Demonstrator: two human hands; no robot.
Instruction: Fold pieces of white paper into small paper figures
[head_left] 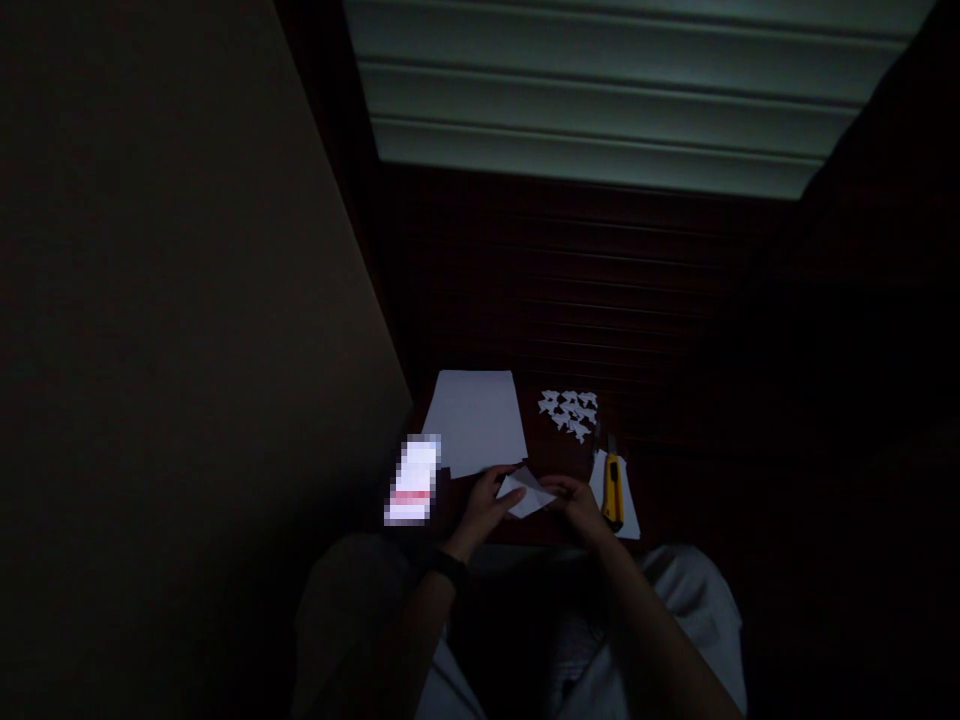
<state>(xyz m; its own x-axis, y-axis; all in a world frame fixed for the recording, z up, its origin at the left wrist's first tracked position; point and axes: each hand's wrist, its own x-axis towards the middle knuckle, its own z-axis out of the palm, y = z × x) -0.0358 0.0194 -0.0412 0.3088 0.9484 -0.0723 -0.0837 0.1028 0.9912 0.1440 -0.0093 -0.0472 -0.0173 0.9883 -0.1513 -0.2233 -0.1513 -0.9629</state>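
Observation:
Between my two hands is a small folded piece of white paper [529, 493], tilted so that its corners point out to the sides. My left hand [486, 508] grips its left side, the thumb lying on top and the fingers behind. At the right corner, my right hand [577, 500] has its fingers bent against the paper's edge. Several small folded white paper shapes [570, 412] lie in a cluster beyond my right hand. A yellow utility knife [613, 492] rests on a few white paper pieces [630, 510] just right of that hand.
A stack of white paper sheets [476, 420] lies on the dark table [551, 455] at the far left. A lit phone [412, 482], blurred out, is at the left edge. A wall [225, 300] stands close on the left, with slatted shutters [600, 110] behind. The room is dim.

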